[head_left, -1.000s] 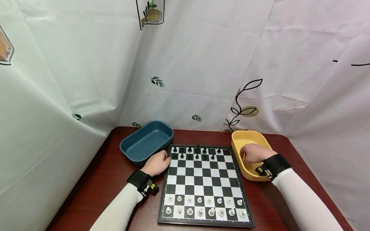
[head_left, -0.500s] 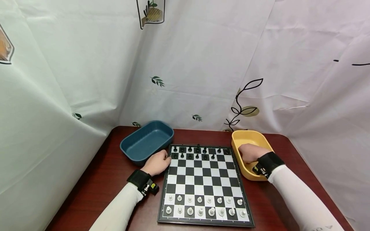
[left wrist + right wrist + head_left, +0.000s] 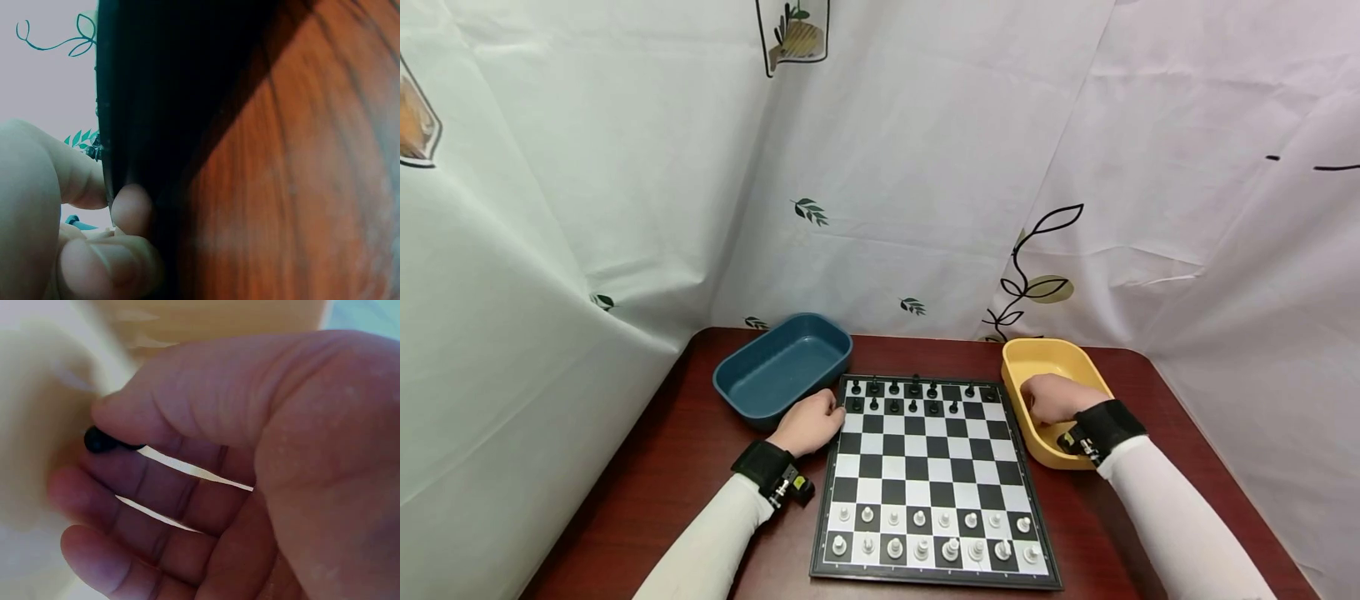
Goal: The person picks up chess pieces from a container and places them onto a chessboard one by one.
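A magnetic-style chessboard (image 3: 925, 471) lies on the table with white pieces (image 3: 951, 548) in two near rows and black pieces (image 3: 913, 406) in two far rows. The far rows have gaps toward the right. My left hand (image 3: 808, 422) grips the board's left edge near the far corner; fingertips (image 3: 132, 209) show at its dark side in the left wrist view. My right hand (image 3: 1054, 398) is down inside the yellow tray (image 3: 1011, 367). Between thumb and index finger it pinches a small black chess piece (image 3: 99, 440) with a round head, the rest covered by the fingers.
A blue tray (image 3: 737, 375) stands at the back left, close behind the left hand. Dark red wood shows on the table (image 3: 647, 467) around the board. A white patterned cloth (image 3: 880, 250) hangs behind and at both sides.
My right hand has shifted slightly left within the yellow tray, its wrist turning a little. The left hand and the board's pieces stay where they were.
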The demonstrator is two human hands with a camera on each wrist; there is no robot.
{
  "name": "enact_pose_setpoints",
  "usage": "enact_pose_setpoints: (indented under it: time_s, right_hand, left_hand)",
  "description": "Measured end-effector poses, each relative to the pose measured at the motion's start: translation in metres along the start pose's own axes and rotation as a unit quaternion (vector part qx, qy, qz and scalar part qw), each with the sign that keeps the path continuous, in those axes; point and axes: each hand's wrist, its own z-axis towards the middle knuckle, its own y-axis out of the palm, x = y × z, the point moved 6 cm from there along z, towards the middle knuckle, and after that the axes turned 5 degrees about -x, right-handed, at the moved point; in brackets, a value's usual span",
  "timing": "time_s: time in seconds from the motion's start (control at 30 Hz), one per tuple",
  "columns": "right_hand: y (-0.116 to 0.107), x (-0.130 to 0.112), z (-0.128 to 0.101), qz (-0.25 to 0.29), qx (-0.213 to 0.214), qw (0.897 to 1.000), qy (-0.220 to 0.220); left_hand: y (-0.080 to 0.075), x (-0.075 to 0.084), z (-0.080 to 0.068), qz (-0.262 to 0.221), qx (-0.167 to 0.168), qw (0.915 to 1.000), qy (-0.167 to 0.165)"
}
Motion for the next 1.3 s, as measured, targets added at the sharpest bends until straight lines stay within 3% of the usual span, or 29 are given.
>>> enact_pose_setpoints:
  time_s: [0.23,0.37,0.67,0.93,1.07,1.3]
  right_hand:
    - [-0.023,-0.024,-0.022,0.045,0.06,0.996,0.047]
    - [-0.035,-0.034,-0.03,0.035,0.1,0.992,0.062]
    - [-0.053,-0.052,-0.037,0.032,0.214,0.975,0.044]
    - [-0.06,-0.082,-0.042,-0.044,0.308,0.95,-0.012]
    - [-0.061,-0.097,-0.04,-0.056,0.316,0.947,-0.028]
    - [-0.053,-0.109,-0.035,-0.024,0.287,0.957,-0.022]
  left_hand:
    - [0.0,0.001,-0.001,0.002,0.003,1.0,0.001]
    - [0.0,0.002,0.0,0.005,0.002,1.0,-0.001]
    - [0.001,-0.001,0.001,0.006,-0.001,0.9999,-0.01]
    - [-0.002,-0.001,0.0,0.007,0.0,1.0,-0.003]
    - [-0.004,-0.001,0.0,0.005,-0.001,1.0,-0.007]
    - [0.0,-0.001,0.001,0.003,-0.006,1.0,-0.004]
